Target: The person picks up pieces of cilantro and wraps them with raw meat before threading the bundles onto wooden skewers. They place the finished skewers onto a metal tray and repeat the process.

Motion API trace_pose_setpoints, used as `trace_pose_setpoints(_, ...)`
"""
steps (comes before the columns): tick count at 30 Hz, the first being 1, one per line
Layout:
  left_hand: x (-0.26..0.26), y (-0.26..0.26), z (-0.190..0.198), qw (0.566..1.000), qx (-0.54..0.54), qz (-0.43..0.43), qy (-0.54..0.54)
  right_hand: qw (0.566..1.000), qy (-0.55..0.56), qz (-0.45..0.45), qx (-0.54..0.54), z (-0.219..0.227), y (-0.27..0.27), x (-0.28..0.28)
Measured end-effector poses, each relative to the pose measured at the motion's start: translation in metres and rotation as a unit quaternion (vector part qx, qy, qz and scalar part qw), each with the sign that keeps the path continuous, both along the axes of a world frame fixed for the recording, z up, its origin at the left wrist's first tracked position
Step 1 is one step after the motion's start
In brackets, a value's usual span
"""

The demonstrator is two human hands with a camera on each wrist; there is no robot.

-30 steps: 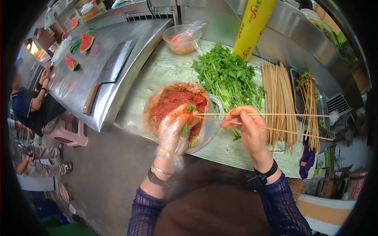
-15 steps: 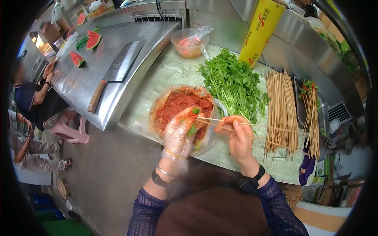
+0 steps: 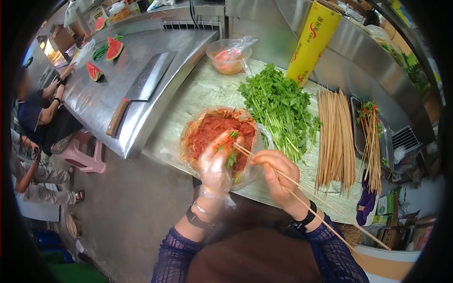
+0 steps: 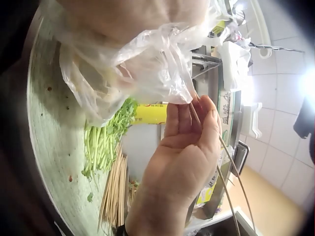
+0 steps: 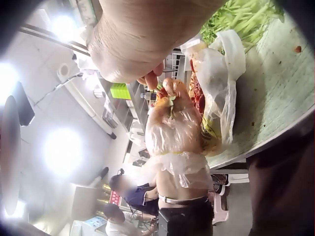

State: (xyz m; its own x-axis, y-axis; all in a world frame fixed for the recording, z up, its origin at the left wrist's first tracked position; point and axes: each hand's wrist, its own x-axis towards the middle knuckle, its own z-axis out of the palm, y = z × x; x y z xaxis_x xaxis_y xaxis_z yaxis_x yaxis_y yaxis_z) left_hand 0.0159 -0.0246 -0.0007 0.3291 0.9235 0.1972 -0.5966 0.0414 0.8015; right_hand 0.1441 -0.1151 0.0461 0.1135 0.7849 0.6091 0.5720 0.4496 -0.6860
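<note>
My left hand, in a clear plastic glove, grips a leafy green herb sprig smeared with red marinade. It is over a plastic bag of red marinated meat. The bare right hand pinches two thin wooden skewers near their front ends. Their tips meet the left fingertips at the sprig, and their long ends slant down past the right wrist. In the right wrist view the gloved hand shows its curled fingers around the greens.
Behind the bag lies a heap of leafy greens. To the right are a pile of bare skewers and a metal tray with loaded skewers. A yellow box stands behind. A cleaver lies on the steel counter.
The right hand has turned, swinging the skewers' long ends from pointing rightward to slanting down toward the right forearm. The left hand stays over the meat with the sprig.
</note>
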Motion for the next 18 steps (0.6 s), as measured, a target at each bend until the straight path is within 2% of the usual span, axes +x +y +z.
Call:
trace_pose_setpoints(4, -0.004, -0.003, 0.014, 0.992, -0.046, -0.015, -0.118, 1.000, -0.009, -0.003, 0.006, 0.003, 0.003, -0.002)
trace_pose_setpoints(7, -0.002, 0.001, 0.013, 0.978, -0.164, -0.049, -0.120, 1.000, -0.004, -0.007, 0.015, -0.001, 0.007, -0.004)
trace_pose_setpoints(9, -0.001, -0.005, 0.024, 0.983, -0.158, -0.049, -0.076, 0.999, -0.015, -0.012, 0.026, -0.007, 0.013, -0.006)
trace_pose_setpoints(11, -0.001, -0.004, 0.024, 0.997, -0.059, -0.005, 0.051, 0.999, -0.032, -0.017, 0.040, -0.015, 0.021, -0.008)
trace_pose_setpoints(12, -0.001, -0.001, 0.013, 0.986, 0.039, 0.039, 0.154, 0.997, -0.055, -0.030, 0.048, -0.017, 0.025, -0.009)
trace_pose_setpoints(14, -0.007, 0.002, 0.004, 0.956, 0.123, 0.083, 0.251, 0.990, -0.105, -0.065, 0.066, -0.022, 0.031, -0.008)
trace_pose_setpoints(15, -0.012, 0.004, 0.001, 0.960, 0.111, 0.073, 0.245, 0.994, -0.076, -0.077, 0.020, -0.027, 0.033, -0.014)
trace_pose_setpoints(16, -0.007, 0.003, 0.000, 0.979, 0.059, 0.049, 0.187, 0.999, -0.011, -0.041, 0.017, -0.031, 0.035, -0.015)
trace_pose_setpoints(17, -0.002, 0.003, 0.000, 0.992, 0.004, 0.028, 0.126, 0.996, -0.064, -0.059, -0.015, -0.023, 0.033, -0.013)
trace_pose_setpoints(18, 0.005, -0.001, 0.008, 0.995, -0.098, -0.004, 0.024, 0.996, -0.042, -0.045, 0.061, -0.025, 0.033, -0.009)
